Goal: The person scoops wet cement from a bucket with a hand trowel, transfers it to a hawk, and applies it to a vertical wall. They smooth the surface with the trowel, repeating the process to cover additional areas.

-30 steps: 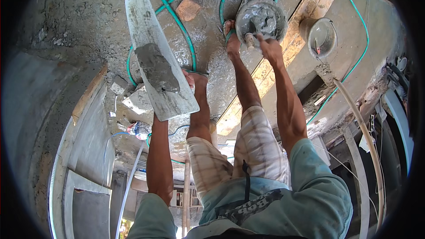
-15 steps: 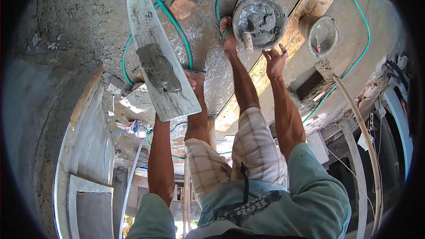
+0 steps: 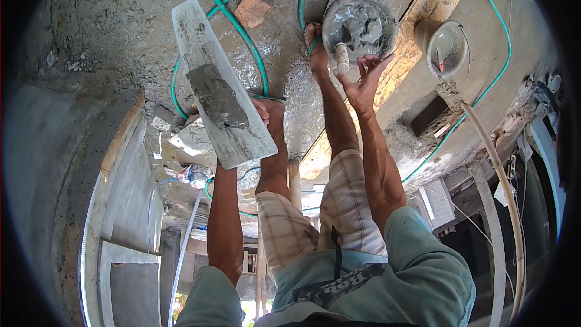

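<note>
Right hand (image 3: 365,89) shifts left, near cylindrical handle (image 3: 342,57) at bucket (image 3: 391,31), grip spread; left hand (image 3: 261,111), grip closed at edge, holds long board (image 3: 188,30) bearing grey mortar (image 3: 218,98).

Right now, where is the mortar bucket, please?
In the head view, the mortar bucket is upper right of centre, beside the right foot, just beyond the right hand.

Both forearms (image 3: 225,224) outstretched, left hand (image 3: 261,111) curled, right hand (image 3: 364,88) with fingers (image 3: 384,64) loosely spread
</note>
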### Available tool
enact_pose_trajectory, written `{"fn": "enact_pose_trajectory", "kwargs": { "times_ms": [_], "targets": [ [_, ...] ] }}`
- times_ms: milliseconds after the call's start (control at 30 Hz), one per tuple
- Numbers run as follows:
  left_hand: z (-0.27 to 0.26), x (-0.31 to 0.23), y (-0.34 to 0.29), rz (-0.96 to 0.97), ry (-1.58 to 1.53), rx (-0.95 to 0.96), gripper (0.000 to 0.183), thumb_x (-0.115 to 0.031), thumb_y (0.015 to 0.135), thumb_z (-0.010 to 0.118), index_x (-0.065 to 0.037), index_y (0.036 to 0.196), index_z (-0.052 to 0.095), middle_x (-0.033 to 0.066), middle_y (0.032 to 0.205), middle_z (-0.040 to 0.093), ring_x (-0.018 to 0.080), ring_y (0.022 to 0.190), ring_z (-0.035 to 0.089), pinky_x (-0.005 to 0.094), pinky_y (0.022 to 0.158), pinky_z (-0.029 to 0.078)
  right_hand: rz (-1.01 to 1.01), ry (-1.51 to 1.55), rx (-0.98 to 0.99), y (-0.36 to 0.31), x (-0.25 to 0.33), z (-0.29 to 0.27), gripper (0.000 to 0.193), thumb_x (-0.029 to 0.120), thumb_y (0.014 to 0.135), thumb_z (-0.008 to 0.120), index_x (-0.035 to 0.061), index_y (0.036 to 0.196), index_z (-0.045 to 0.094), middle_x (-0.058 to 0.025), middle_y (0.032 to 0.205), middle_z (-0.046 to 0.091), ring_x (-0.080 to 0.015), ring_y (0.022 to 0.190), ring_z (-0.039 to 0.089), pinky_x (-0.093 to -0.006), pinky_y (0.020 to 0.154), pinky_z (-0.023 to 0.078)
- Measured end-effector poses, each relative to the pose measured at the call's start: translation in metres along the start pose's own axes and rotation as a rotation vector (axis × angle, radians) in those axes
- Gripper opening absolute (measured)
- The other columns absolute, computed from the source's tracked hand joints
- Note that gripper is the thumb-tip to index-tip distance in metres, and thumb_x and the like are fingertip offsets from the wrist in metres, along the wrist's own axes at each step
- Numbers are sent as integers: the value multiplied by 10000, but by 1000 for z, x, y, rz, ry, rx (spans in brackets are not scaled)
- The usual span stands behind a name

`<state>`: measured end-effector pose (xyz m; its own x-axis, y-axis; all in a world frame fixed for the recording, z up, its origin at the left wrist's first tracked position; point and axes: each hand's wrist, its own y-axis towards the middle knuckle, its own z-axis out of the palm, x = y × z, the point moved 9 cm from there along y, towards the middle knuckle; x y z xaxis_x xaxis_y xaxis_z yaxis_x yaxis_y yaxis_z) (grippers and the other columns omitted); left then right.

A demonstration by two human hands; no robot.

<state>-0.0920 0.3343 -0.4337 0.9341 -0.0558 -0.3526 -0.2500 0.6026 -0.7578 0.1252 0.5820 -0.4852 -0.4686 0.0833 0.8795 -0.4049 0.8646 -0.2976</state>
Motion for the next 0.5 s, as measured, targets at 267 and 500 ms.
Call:
{"fn": "enact_pose_trajectory", "kwargs": {
  "times_ms": [267,500],
  "targets": [
    [13,4,7,0,-119,142,540,-398,944,586,85,1184,540,211,936,703,255,784,665,326,734,548,-274,-720,0,22,11,19,596,256,771,850,44,1264,591,-125,983,603,-307,985,518,-428,820,477],
    [2,-5,3,17,5,-18,521,-393,949,574,79,1169,562,207,923,705,243,774,681,321,704,569,-136,-476,-17,52,20,21,335,258,817,812,14,975,647,-165,881,679,-325,808,682,-406,724,537]
  ]
}}
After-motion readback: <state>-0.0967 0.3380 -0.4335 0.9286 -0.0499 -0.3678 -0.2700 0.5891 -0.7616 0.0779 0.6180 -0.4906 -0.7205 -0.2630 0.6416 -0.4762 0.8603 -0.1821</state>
